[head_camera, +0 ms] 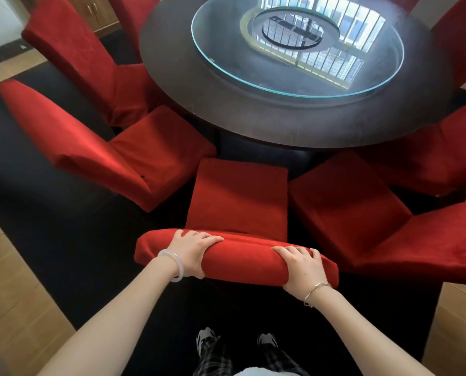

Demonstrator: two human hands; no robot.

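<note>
A red fabric-covered chair (237,196) stands right in front of me, its seat pointing at the round dark table (294,126). My left hand (191,251) grips the left part of the chair's top rail, fingers curled over the front. My right hand (302,267) grips the right part of the same rail in the same way. A white bangle circles my left wrist and a thin gold one my right.
Several more red chairs ring the table, one close on the left (112,153) and one close on the right (362,218). A glass turntable (372,82) lies on the tabletop. Black carpet (63,253) lies under everything, with wooden floor (6,308) at both sides. My shoes show below.
</note>
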